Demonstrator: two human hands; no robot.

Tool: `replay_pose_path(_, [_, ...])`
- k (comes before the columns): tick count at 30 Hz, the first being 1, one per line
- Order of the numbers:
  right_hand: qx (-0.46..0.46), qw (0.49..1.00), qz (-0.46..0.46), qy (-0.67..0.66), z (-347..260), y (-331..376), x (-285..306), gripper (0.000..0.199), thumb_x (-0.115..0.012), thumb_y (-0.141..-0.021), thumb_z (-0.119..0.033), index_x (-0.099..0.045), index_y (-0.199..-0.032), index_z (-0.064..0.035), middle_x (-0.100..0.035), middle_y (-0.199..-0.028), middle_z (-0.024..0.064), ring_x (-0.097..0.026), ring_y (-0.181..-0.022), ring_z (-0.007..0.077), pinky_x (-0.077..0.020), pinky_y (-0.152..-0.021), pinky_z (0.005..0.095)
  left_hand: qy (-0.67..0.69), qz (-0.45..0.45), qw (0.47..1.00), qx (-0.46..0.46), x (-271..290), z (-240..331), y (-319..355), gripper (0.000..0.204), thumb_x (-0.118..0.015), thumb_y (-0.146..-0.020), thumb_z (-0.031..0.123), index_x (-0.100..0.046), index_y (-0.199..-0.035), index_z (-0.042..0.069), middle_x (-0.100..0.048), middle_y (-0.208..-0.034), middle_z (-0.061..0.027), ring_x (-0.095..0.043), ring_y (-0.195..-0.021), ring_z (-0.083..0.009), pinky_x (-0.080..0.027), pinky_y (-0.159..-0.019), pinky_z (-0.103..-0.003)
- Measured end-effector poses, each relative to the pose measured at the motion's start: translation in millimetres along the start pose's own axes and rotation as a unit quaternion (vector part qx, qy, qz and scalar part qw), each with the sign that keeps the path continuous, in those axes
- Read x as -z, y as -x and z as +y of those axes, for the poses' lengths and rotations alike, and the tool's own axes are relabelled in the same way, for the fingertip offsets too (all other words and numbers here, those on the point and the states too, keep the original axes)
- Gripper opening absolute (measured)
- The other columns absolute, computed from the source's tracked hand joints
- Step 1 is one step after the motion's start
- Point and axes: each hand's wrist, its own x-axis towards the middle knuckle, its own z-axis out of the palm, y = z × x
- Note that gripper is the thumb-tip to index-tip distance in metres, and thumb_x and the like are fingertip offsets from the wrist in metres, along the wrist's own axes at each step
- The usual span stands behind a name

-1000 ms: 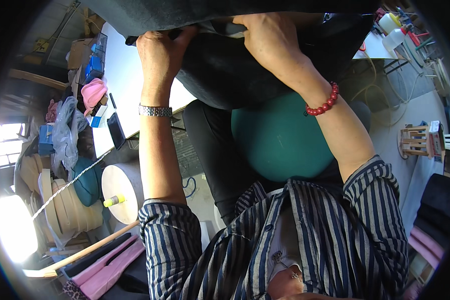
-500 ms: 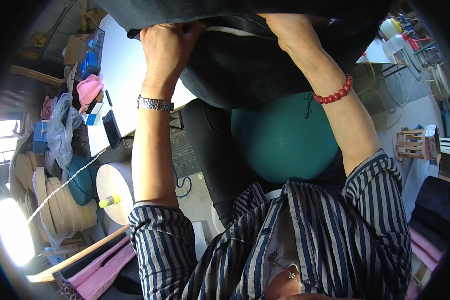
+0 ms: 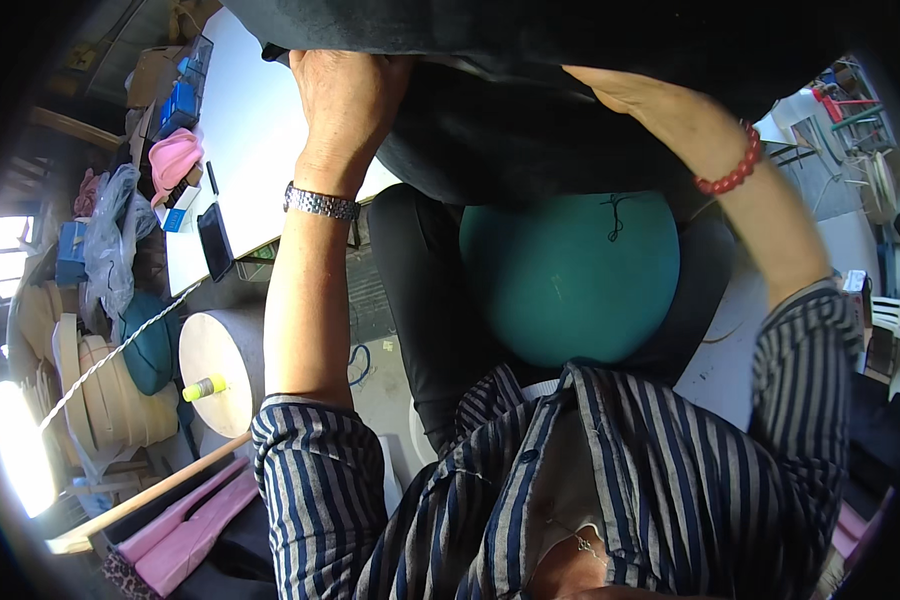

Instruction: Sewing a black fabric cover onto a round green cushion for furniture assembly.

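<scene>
A large piece of black fabric [image 3: 470, 130], draped over something bulky, fills the top of the view. My left hand [image 3: 348, 105] is closed on its near edge, the fingertips tucked under a fold. My right hand [image 3: 620, 90] reaches beneath the upper fold farther right, and its fingers are hidden there. Below the black fabric, a smooth rounded teal surface [image 3: 570, 280] sits between my legs. A small tangle of dark thread [image 3: 615, 215] lies on it near the fabric's lower edge.
At left stands a white table [image 3: 260, 120] with a dark phone-like slab [image 3: 214, 242], pink fabric [image 3: 175, 155] and a blue box [image 3: 178, 108]. A large roll [image 3: 215, 370] and a wooden pole [image 3: 160, 490] are beside me. A twisted white cord [image 3: 120, 345] crosses the left side.
My right hand and forearm have swung right, and the hand has slid farther under the black fabric. The left hand keeps its hold, shifted slightly right in view.
</scene>
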Motion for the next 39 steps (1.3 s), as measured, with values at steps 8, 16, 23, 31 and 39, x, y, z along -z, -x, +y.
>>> replay_pose_path(8, [-0.055,0.992,-0.083,-0.084,-15.3,-73.0,-31.0,0.022,-0.065,-0.088,-0.021,-0.069,-0.104,-0.0068,-0.070,-0.082,0.0071,-0.066,-0.078,0.0140,-0.0506,-0.074,0.0241,0.001,-0.005,1.000,-0.017,-17.5,-12.7,-13.8,0.037,-0.062,-0.079,0.019,-0.058,-0.108,-0.003,-0.060,-0.108,-0.0266,-0.054,-0.102,-0.0451,-0.041,-0.087,-0.049])
replay_pose_path(16, [-0.098,0.971,-0.153,-0.157,-51.6,-90.3,-23.9,0.025,-0.065,-0.088,-0.023,-0.068,-0.107,-0.0075,-0.070,-0.085,0.0072,-0.066,-0.082,0.0145,-0.0500,-0.078,0.0247,0.063,-0.035,0.996,-0.047,3.8,-10.0,-31.3,0.039,-0.062,-0.077,0.017,-0.057,-0.112,-0.001,-0.055,-0.118,-0.0266,-0.049,-0.112,-0.0435,-0.038,-0.095,-0.047])
replay_pose_path(23, [-0.135,0.945,-0.209,-0.213,-72.0,-91.0,2.3,0.027,-0.064,-0.088,-0.025,-0.067,-0.110,-0.0081,-0.070,-0.088,0.0073,-0.066,-0.086,0.0148,-0.0496,-0.081,0.0252,0.084,-0.147,0.985,-0.013,34.4,14.6,-44.4,0.047,-0.063,-0.082,0.027,-0.055,-0.122,0.004,-0.050,-0.129,-0.0243,-0.044,-0.121,-0.0416,-0.034,-0.102,-0.045])
replay_pose_path(31, [-0.179,0.912,-0.246,-0.277,-103.6,-95.7,33.7,0.030,-0.064,-0.089,-0.027,-0.066,-0.112,-0.0088,-0.070,-0.091,0.0074,-0.066,-0.090,0.0153,-0.0490,-0.085,0.0258,0.054,-0.182,0.979,-0.071,44.0,-1.2,-45.7,0.026,-0.062,-0.087,0.027,-0.070,-0.100,0.006,-0.068,-0.085,-0.0173,-0.065,-0.078,-0.0352,-0.051,-0.073,-0.040])
replay_pose_path(39, [-0.026,0.947,-0.217,-0.236,-136.9,-79.7,23.6,0.020,-0.063,-0.089,-0.016,-0.062,-0.096,0.0023,-0.056,-0.073,0.0150,-0.048,-0.063,0.0122,-0.0435,-0.063,0.0273,-0.023,-0.088,0.995,0.040,36.0,-3.1,-0.7,0.025,-0.063,-0.083,0.026,-0.072,-0.092,0.005,-0.068,-0.085,-0.0162,-0.063,-0.082,-0.0329,-0.043,-0.085,-0.041])
